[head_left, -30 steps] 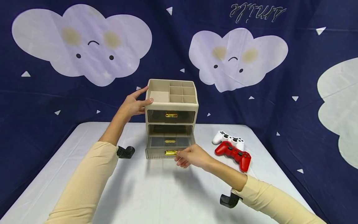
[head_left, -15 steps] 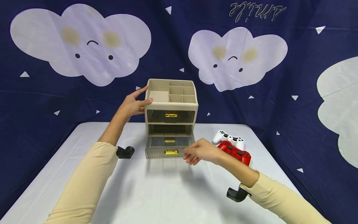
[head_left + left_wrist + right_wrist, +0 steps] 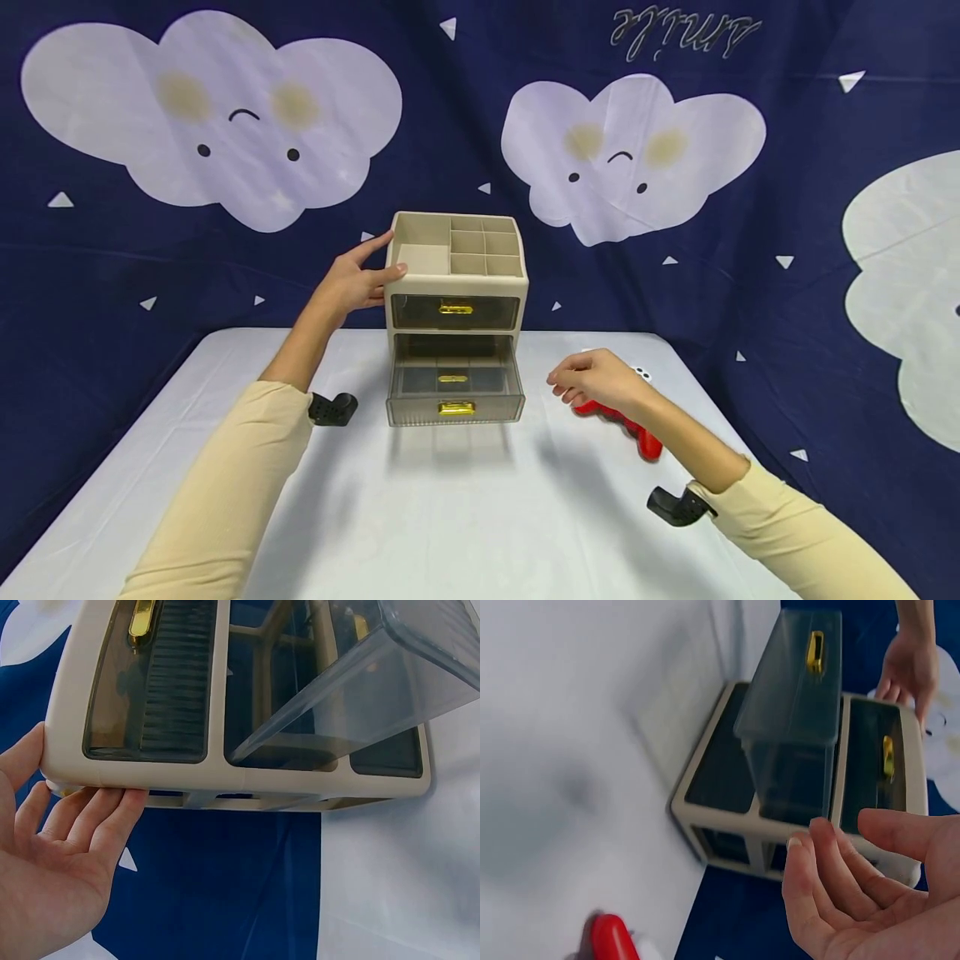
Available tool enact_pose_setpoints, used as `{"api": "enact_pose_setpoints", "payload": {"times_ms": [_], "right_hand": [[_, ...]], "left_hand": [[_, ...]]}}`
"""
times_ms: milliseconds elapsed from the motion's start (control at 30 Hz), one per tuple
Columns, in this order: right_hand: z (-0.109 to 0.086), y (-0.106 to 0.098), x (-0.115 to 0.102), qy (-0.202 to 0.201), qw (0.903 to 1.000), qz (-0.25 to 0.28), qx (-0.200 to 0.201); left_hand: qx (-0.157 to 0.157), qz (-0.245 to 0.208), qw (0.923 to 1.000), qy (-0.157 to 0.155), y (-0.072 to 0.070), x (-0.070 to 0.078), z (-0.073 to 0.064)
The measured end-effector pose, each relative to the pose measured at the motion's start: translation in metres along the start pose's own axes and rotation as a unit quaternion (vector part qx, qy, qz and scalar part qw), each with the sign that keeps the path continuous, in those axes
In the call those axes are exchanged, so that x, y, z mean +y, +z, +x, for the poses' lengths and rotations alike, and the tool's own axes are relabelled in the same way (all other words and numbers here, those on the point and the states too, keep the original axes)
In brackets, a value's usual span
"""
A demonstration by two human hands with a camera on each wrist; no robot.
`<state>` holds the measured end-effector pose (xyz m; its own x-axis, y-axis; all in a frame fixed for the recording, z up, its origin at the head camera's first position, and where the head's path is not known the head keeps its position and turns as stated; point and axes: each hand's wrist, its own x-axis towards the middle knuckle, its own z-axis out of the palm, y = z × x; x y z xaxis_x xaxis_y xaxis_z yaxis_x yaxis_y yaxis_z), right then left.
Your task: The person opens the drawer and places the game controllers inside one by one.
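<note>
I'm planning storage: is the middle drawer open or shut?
Open: the middle drawer juts out well past the closed top drawer above it.

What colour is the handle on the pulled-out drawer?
Shiny gold; the handle shows best in the head view, facing the camera.

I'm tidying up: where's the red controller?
In the head view, the red controller lies on the table, right of the drawer unit, partly hidden by the right forearm.

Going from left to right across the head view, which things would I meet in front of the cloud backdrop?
Left sleeve, left hand, drawer unit, right hand, right sleeve; the red controller, overlapping the right hand, is left out.
</note>
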<state>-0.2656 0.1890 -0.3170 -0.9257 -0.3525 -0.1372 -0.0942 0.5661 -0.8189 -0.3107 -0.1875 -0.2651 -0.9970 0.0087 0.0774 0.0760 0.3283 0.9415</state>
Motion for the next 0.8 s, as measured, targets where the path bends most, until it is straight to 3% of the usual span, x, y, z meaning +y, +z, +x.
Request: {"api": "enact_pose_setpoints", "payload": {"times_ms": [800], "right_hand": [[-0.001,-0.034,0.044,0.037,0.9951,-0.037,0.084]], "left_hand": [[0.000,-0.003,1.0000,0.002,0.000,-0.002,0.003]]}}
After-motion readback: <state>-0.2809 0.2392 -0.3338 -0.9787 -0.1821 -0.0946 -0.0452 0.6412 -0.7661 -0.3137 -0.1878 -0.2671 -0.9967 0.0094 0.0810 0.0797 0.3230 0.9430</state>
